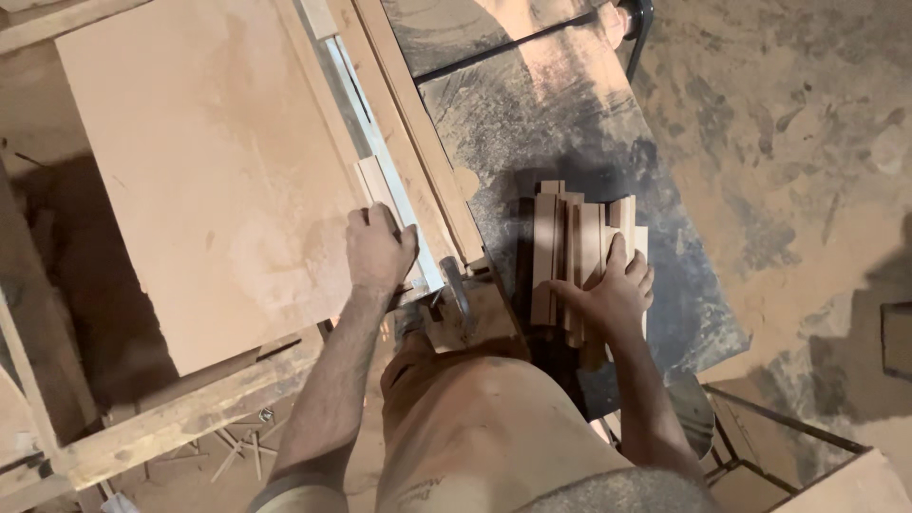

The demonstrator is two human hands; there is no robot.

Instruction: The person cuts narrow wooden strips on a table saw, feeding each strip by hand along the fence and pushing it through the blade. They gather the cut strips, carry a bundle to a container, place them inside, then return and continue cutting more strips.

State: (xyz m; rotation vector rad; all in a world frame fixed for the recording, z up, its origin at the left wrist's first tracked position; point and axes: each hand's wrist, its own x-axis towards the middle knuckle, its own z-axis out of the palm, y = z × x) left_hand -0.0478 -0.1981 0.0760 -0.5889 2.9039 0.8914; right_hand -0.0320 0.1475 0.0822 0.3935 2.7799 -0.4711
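Left hand: the left hand (378, 249) lay knuckles-up at the right edge of the large wooden board (204, 171), its fingers curled over that edge and over the end of a thin pale strip (378, 185) that ran beside it.
Right hand: the right hand (613, 290) rested palm-down, fingers spread, on the stack of short wooden slats (570, 242); it pressed on them rather than closing round any one.
Slats: the reddish-brown slats stood side by side, long sides touching, on the dark dusty table top (560, 104), their far ends uneven.
Board: the broad flat board lay tilted across the view on a rough timber frame (190, 413), and its surface was dusted with sawdust.
Rail: a pale metal guide rail (380, 152) ran along the board's right edge, between the board and a long wooden batten (418, 133).
Metal fitting: a small grey metal part (458, 290) sat just right of the left hand, at the near end of the rail.
Floor: the sawdust-covered floor (807, 171) spread to the right of the table, with scraps of wood (237, 451) lying under the frame.
Person: bare forearms and a knee showed at the bottom of the view.
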